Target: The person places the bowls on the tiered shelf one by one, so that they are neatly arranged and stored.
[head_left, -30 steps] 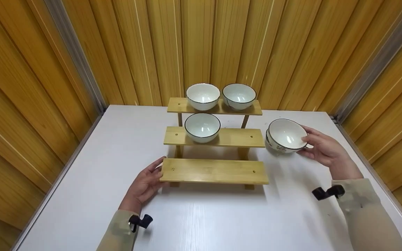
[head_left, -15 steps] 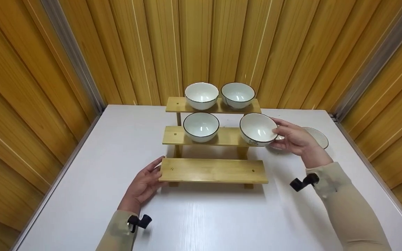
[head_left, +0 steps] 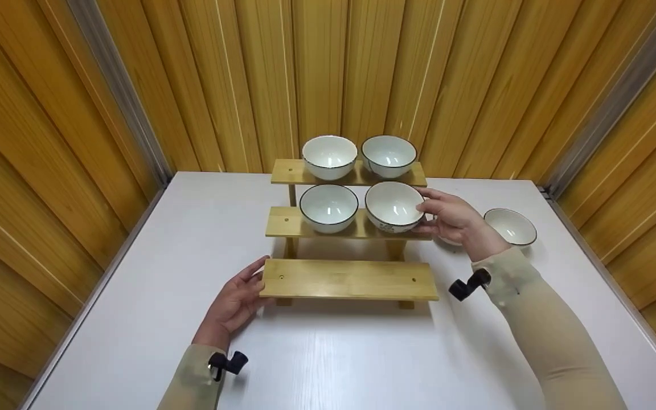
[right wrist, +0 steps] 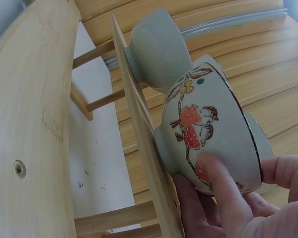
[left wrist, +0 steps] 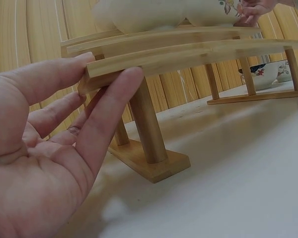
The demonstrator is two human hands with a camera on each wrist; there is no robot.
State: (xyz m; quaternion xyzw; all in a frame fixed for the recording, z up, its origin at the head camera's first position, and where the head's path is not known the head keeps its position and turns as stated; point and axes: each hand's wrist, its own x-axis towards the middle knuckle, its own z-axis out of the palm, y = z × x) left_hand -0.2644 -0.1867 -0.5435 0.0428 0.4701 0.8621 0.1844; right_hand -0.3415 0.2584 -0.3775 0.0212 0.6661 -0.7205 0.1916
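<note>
My right hand (head_left: pixel 453 219) grips a white bowl (head_left: pixel 392 206) by its right side, on the right part of the wooden rack's middle shelf. The right wrist view shows birds painted on this bowl (right wrist: pixel 208 124), with fingers and thumb around its rim and wall. To its left on that shelf sits another bowl (head_left: pixel 328 209). Two bowls, one on the left (head_left: pixel 329 158) and one on the right (head_left: pixel 389 156), stand on the top shelf. My left hand (head_left: pixel 236 302) pinches the left end of the bottom shelf (head_left: pixel 351 279), its thumb and a finger on either face (left wrist: pixel 111 72).
A bowl (head_left: pixel 511 226) stands on the white table (head_left: pixel 328 353) right of the rack. Another bowl (head_left: pixel 451 241) is mostly hidden behind my right hand. Wood-patterned walls (head_left: pixel 316 68) enclose the table at the back and both sides.
My right hand has carried the bowl leftward from beside the rack to the middle shelf's right part. This uncovers the bowl on the table at right. My left hand stays at the bottom shelf.
</note>
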